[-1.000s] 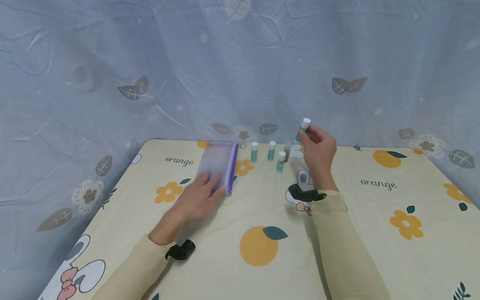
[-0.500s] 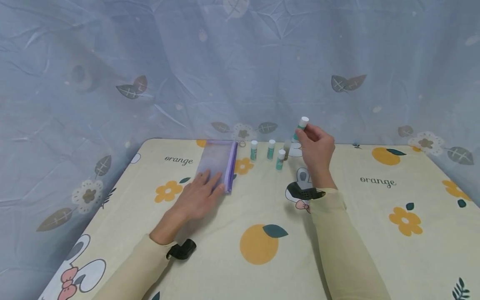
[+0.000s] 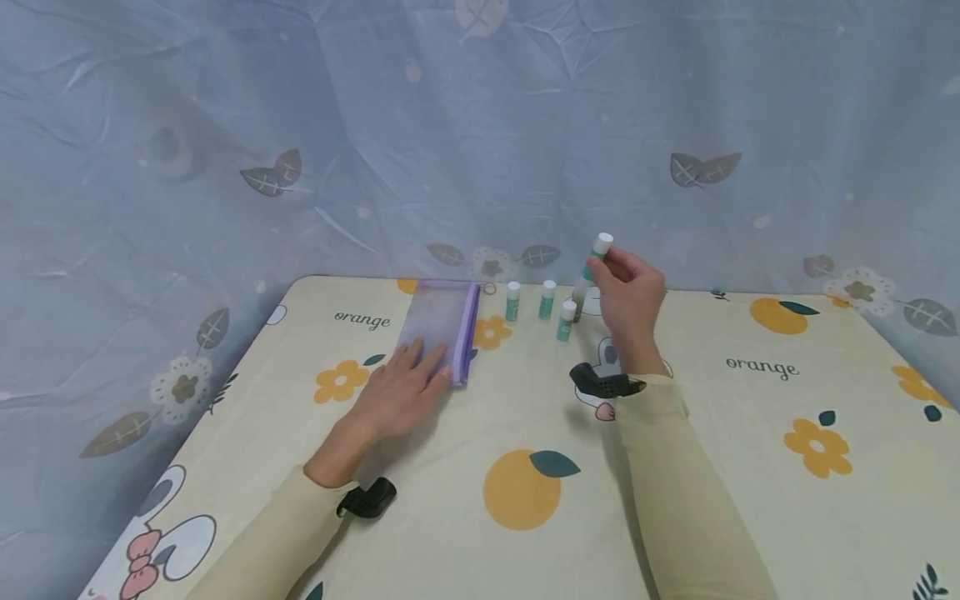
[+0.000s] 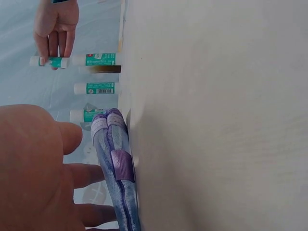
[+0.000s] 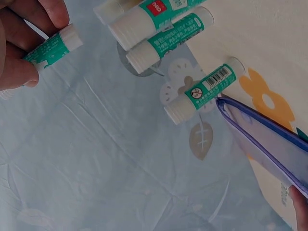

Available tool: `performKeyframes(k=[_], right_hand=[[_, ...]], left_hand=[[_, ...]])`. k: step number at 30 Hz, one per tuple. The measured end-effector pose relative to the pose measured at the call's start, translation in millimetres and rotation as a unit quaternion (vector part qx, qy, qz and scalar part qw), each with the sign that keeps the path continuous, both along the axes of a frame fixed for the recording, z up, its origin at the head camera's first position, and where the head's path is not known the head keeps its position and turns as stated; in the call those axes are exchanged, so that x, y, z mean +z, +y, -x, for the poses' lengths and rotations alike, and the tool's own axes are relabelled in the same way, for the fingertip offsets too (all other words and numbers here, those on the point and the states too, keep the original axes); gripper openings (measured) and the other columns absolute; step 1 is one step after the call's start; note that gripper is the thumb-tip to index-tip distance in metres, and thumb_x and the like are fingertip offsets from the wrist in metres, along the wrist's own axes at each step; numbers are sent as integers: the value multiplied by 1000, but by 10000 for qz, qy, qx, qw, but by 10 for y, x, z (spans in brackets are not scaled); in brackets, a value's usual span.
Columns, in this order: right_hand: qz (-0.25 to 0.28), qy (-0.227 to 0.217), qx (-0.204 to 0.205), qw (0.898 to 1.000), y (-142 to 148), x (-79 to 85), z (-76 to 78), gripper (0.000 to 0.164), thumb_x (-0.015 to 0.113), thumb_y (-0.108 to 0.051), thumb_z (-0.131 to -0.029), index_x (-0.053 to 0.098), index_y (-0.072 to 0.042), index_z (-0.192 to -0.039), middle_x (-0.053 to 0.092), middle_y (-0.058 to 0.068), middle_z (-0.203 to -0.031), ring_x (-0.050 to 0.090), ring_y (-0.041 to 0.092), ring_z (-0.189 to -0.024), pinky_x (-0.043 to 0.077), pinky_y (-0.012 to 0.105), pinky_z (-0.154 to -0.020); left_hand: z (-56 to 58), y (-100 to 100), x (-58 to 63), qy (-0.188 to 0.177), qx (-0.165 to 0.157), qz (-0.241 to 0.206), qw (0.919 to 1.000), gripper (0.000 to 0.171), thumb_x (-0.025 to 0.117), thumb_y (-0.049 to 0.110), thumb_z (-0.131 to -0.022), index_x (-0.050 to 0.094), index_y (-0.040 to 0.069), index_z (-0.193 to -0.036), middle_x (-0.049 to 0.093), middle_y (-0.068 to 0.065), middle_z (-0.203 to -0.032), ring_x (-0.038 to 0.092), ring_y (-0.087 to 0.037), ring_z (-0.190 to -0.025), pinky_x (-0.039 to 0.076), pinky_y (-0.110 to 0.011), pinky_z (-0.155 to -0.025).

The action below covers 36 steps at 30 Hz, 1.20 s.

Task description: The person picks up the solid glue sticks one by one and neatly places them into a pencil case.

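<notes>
Nearest us, the left hand [image 3: 399, 393] has not shifted over the last second: it lies flat on the mesh pouch [image 3: 441, 317], fingers straight and slightly apart. Farther up the patterned cloth [image 3: 420, 533], the right hand [image 3: 632, 302] has drifted a little leftward, toward the standing sticks, its thumb and fingertips pinching the held glue stick [image 3: 598, 252] in the air. We judge this a small step in the work: the stick is nearer the others but not yet set down, and the pouch seems steadied where it lies.

As for direction, we see the pouch on the cloth with its long axis running away from us, its purple edge [image 3: 467, 337] on the right, facing the sticks. Beyond, the front stick [image 3: 566, 322] stands upright, white cap on top; near it is a brownish piece [image 4: 107, 69] that we cannot identify. The middle stick [image 3: 547, 302] and leftmost stick [image 3: 512, 303] stand upright too, caps up. The held glue stick is steep but tilted, its white cap up and leaning right, its lower end down and left. Behind everything, we see the blue-grey curtain [image 3: 480, 150].
</notes>
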State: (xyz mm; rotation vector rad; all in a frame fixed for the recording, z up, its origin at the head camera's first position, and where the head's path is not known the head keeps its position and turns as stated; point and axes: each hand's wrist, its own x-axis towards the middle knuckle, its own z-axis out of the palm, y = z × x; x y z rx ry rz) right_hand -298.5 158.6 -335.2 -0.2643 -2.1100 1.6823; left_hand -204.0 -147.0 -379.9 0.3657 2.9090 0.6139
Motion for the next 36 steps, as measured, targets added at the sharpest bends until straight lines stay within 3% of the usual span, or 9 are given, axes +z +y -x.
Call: performKeyframes(k=[11, 17, 36], right_hand=[[56, 43, 174, 9998, -66, 16, 42, 41, 71, -35, -103, 70, -16, -140, 73, 6, -139, 67, 18, -129, 52, 35, -115], [31, 12, 210, 9998, -85, 25, 24, 42, 71, -36, -103, 70, -18, -140, 72, 5, -140, 67, 18, -130, 52, 36, -116], [372, -247, 387, 9983, -332, 99, 82, 37, 74, -28, -101, 72, -16, -136, 74, 5, -136, 69, 16, -125, 55, 33, -111]], left_hand=[[16, 58, 16, -138, 341, 161, 9992, 64, 30, 44, -115, 29, 10, -169, 14, -28, -176, 12, -52, -163, 21, -74, -126], [37, 126, 39, -91, 383, 201, 9990, 63, 34, 38, -114, 30, 3, -167, 17, -31, -174, 14, -51, -163, 25, -74, -125], [27, 98, 57, -195, 419, 177, 9988, 63, 33, 37, -114, 29, 3, -167, 16, -31, -175, 13, -51, -163, 24, -71, -127]])
